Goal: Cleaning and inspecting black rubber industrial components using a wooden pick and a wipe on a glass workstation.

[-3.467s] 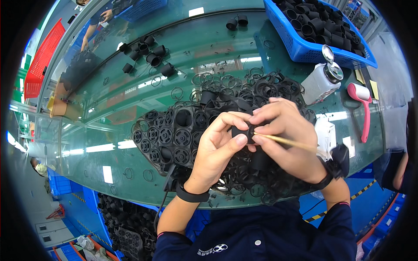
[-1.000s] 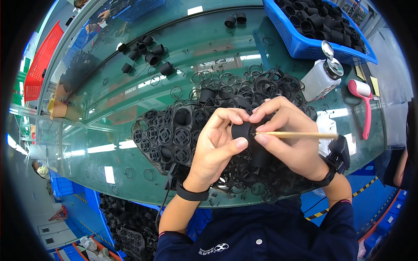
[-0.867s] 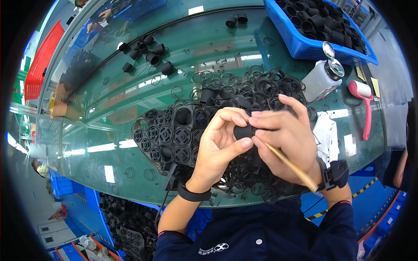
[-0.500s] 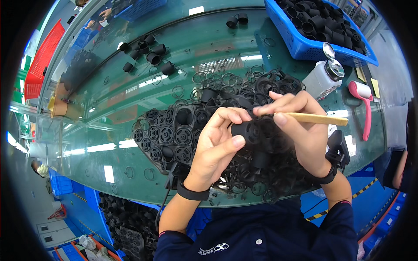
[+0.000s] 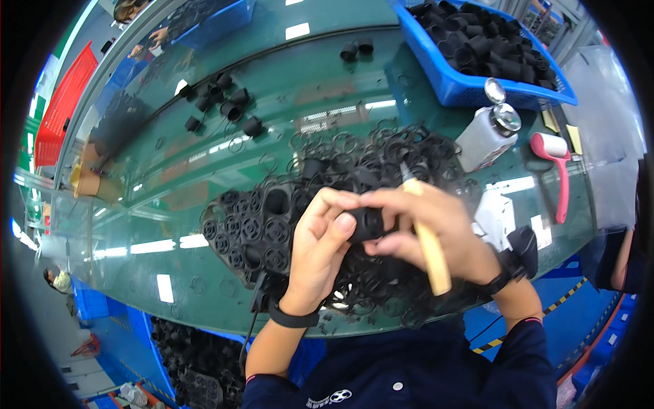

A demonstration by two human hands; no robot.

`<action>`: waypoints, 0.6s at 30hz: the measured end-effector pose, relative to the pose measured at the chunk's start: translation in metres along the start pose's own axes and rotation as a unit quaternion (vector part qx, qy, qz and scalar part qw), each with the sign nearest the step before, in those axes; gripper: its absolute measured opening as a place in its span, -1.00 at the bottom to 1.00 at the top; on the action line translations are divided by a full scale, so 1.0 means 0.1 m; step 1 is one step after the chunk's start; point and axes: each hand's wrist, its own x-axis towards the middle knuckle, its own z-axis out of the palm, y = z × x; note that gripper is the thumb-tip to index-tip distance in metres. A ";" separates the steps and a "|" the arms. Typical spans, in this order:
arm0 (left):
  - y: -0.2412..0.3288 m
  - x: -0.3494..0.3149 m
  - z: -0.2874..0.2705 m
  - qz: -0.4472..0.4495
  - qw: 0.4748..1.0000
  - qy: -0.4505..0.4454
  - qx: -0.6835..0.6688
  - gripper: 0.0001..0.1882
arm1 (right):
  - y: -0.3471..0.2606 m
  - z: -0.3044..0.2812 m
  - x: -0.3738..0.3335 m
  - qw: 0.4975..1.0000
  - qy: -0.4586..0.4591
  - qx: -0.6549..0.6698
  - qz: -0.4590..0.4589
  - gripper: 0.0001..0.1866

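My left hand (image 5: 315, 238) is closed round a short black cylindrical part (image 5: 366, 225), with the thumb lying along its side. Fingers of my right hand (image 5: 446, 228) touch the part's right end. That same hand also grips a slim tool with a pale wooden handle (image 5: 433, 262); its handle points toward me and its narrow grey tip points away. Beneath both hands spreads a dark heap of black rubbery pieces and thin rings (image 5: 354, 273). To the left of my left hand lies a black moulded sheet (image 5: 245, 228) with rows of round patterned discs.
A blue basket (image 5: 477, 94) full of black cups stands at the far right. Near it are a white pump-top bottle (image 5: 484, 143) and a pink-handled roller (image 5: 563, 187). Loose black cups (image 5: 233, 109) lie at the far left, beyond a tan cup (image 5: 87, 183).
The wooden-handled tool has swung from pointing right to pointing toward me. My right fingers have come down onto the black part, which has shifted left and slightly nearer. The view has shifted slightly.
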 end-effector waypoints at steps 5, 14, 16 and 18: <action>-0.01 -0.02 0.06 0.028 0.995 0.010 0.099 -0.79 | 0.04 -0.02 -0.01 0.990 0.025 -0.110 -0.083 -0.48; 0.03 0.02 0.08 0.243 0.752 0.080 0.608 -0.67 | 0.22 -0.86 0.23 0.935 0.342 -0.039 0.082 -0.44; -0.01 0.04 0.08 0.205 0.780 0.039 0.590 -0.66 | 0.30 -0.82 0.22 0.928 0.361 -0.069 0.052 -0.41; -0.05 0.05 0.08 0.193 0.769 0.000 0.610 -0.63 | 0.32 -0.64 0.15 0.942 0.333 -0.024 0.040 -0.45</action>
